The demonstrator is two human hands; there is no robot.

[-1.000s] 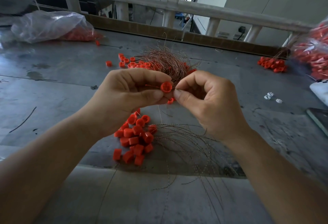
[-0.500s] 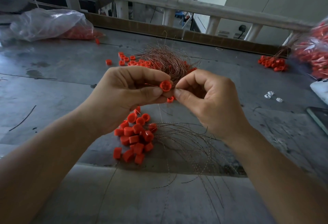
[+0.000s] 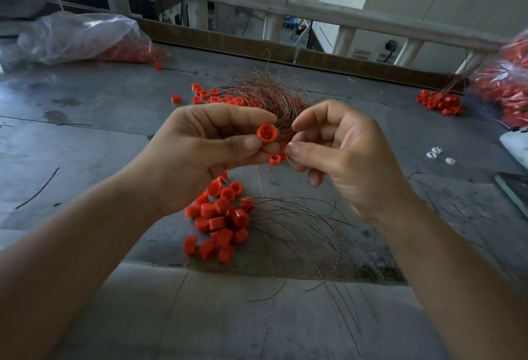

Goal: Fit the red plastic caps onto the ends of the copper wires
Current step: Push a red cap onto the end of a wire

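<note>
My left hand (image 3: 200, 154) pinches a red plastic cap (image 3: 267, 133) between thumb and fingers, its open end facing me. My right hand (image 3: 343, 154) sits just to the right with its fingers curled, and thumb and forefinger pinch a thin copper wire (image 3: 289, 159) that hangs down past a second small cap (image 3: 275, 159). Below my hands a heap of capped wires (image 3: 220, 222) lies on the grey table (image 3: 85, 137), their copper strands (image 3: 308, 234) fanning right. A tangled bundle of bare copper wires (image 3: 265, 94) lies behind my hands.
Loose red caps (image 3: 204, 94) lie by the wire bundle. A clear bag of caps (image 3: 85, 37) sits at the far left, another bag (image 3: 508, 88) and a cap pile (image 3: 440, 101) at the far right. A white railing (image 3: 257, 0) runs behind the table. Small white bits (image 3: 435, 154) lie right.
My hands have drawn slightly apart. The right fingertips have left the cap, and the cap's open end now shows fully.
</note>
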